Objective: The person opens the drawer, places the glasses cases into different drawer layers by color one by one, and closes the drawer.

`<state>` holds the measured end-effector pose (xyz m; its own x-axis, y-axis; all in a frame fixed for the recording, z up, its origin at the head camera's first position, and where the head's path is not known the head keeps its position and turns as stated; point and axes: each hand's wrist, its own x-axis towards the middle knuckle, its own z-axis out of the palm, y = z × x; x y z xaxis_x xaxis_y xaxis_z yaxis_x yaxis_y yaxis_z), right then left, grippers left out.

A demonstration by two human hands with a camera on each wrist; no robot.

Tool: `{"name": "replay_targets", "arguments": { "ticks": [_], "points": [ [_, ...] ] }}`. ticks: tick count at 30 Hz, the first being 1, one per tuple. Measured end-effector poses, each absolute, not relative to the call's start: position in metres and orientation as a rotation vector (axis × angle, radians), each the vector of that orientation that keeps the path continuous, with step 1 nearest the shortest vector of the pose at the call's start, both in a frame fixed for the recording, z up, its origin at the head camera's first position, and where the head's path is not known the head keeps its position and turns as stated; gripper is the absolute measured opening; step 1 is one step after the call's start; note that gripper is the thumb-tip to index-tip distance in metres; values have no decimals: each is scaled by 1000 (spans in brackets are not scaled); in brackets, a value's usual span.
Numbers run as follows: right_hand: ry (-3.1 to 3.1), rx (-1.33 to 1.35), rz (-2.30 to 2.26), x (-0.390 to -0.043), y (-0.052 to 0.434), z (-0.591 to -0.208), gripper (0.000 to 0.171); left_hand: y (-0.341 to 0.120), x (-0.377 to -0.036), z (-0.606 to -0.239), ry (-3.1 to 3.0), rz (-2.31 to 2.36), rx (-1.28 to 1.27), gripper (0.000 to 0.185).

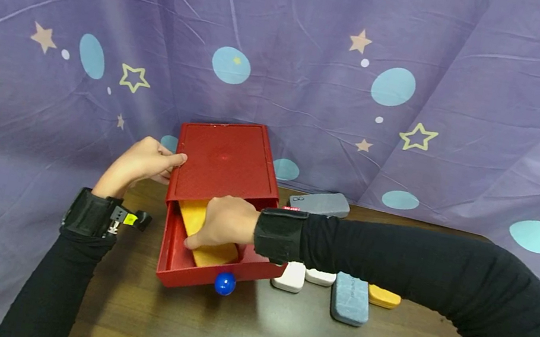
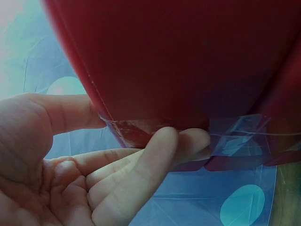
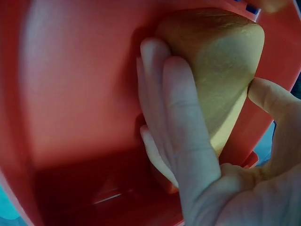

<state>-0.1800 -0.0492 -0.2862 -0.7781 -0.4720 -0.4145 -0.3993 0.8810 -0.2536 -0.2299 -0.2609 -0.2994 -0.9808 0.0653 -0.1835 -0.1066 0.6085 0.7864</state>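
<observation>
A red box (image 1: 185, 279) sits on the table, its red lid (image 1: 222, 160) raised and leaning back at the far side. My left hand (image 1: 143, 161) pinches the lid's left edge between thumb and fingers; clear tape (image 2: 240, 136) shows by the fingertips in the left wrist view. Inside the box lies a rounded yellow block (image 3: 225, 61), set at a slant. Reaching in from the right, my right hand (image 1: 230, 222) grips this block, thumb on one side and fingers along the other. The hand hides part of the block in the head view.
A blue ball (image 1: 225, 283) is at the box's front wall. Right of the box, partly under my right arm, are white blocks (image 1: 290, 277), a blue-grey block (image 1: 351, 300) and another yellow block (image 1: 384, 297). A grey block (image 1: 320, 203) lies behind, near the purple curtain (image 1: 313, 110).
</observation>
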Motion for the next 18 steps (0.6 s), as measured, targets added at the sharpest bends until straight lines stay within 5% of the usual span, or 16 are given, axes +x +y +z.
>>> {"name": "replay_targets", "arguments": {
  "ticks": [18],
  "points": [
    [2504, -661, -315, -184, -49, -287, 46, -261, -230, -299, 2620, 1325, -41, 48]
  ]
}}
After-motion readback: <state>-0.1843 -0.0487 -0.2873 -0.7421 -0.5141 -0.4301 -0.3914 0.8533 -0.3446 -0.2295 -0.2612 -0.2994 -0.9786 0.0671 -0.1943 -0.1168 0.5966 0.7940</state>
